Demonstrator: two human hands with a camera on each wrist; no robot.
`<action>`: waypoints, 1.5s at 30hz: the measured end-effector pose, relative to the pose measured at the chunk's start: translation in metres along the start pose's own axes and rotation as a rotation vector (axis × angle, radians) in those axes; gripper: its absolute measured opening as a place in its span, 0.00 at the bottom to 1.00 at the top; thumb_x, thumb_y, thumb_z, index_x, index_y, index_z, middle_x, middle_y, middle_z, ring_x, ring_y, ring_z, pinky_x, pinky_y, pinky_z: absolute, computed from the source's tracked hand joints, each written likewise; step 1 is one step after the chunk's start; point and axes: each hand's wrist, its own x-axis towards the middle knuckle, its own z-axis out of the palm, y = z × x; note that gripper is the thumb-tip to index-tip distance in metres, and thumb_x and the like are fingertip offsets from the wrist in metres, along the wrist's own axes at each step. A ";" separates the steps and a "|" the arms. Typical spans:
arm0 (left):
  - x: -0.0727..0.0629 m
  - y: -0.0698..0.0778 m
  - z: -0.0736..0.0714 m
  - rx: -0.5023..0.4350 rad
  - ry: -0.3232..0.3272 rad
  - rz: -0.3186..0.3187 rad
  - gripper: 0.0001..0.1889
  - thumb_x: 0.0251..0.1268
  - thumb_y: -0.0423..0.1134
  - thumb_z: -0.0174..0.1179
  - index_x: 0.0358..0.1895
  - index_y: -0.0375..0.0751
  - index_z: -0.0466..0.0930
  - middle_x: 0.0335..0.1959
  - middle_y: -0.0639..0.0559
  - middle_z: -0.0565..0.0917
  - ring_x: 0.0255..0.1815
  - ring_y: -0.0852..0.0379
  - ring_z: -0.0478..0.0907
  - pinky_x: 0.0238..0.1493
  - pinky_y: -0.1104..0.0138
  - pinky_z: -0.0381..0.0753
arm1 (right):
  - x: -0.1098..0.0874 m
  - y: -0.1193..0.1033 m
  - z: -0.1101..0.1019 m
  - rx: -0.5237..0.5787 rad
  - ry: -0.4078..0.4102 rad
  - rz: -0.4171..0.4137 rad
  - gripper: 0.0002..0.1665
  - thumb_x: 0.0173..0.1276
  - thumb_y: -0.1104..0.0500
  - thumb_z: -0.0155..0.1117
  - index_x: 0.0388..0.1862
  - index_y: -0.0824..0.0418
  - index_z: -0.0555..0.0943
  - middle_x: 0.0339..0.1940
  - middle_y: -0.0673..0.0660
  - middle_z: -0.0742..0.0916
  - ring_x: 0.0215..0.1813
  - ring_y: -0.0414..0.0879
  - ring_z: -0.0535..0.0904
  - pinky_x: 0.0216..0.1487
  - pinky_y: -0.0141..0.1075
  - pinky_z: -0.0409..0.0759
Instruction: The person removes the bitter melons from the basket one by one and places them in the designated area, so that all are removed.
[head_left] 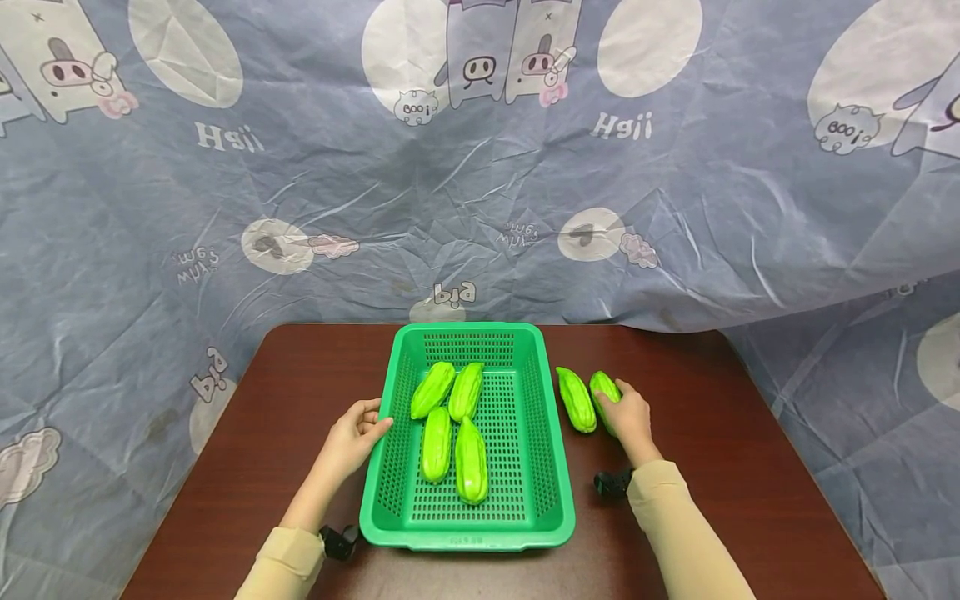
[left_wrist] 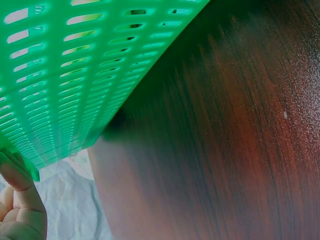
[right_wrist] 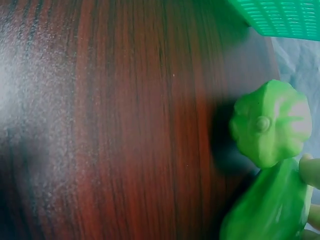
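Note:
A green perforated plastic basket [head_left: 557, 442] stands on the table, with several bright green ribbed gourds [head_left: 471, 462] lying in its left half. My left hand [head_left: 358, 433] grips the basket's left rim, thumb on top; the left wrist view catches its curled fingers [left_wrist: 25, 200] at the edge. Right of the basket, my right hand [head_left: 628, 414] holds a ribbed gourd [head_left: 604, 386], fingers over its far side and partly covering it. Another gourd [head_left: 577, 400] lies just left of that one; its lobed end [right_wrist: 270, 125] faces the right wrist camera.
The dark reddish-brown wooden table [head_left: 720, 467] extends to both sides of the basket. Behind it hangs a wrinkled grey-blue cloth [head_left: 480, 192] printed with cartoon pigs, meeting the table's back edge.

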 end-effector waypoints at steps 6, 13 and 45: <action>0.000 0.000 0.000 -0.001 0.001 0.009 0.26 0.72 0.39 0.60 0.68 0.33 0.68 0.48 0.42 0.81 0.38 0.60 0.76 0.35 0.70 0.76 | -0.002 -0.001 -0.002 0.002 0.000 -0.015 0.39 0.74 0.51 0.56 0.73 0.74 0.61 0.71 0.75 0.68 0.71 0.72 0.62 0.70 0.60 0.63; -0.001 0.000 -0.001 -0.002 0.002 0.014 0.26 0.71 0.39 0.60 0.68 0.32 0.68 0.48 0.41 0.82 0.38 0.60 0.77 0.36 0.71 0.76 | -0.007 -0.006 -0.009 0.033 0.036 -0.035 0.38 0.73 0.51 0.58 0.72 0.74 0.63 0.68 0.76 0.72 0.69 0.70 0.66 0.69 0.58 0.65; -0.002 0.002 -0.001 -0.012 -0.005 0.009 0.26 0.72 0.39 0.59 0.68 0.32 0.68 0.48 0.42 0.81 0.37 0.59 0.75 0.35 0.70 0.75 | -0.032 -0.083 -0.051 0.249 0.153 -0.279 0.34 0.70 0.49 0.65 0.70 0.63 0.70 0.69 0.63 0.75 0.71 0.59 0.67 0.69 0.53 0.66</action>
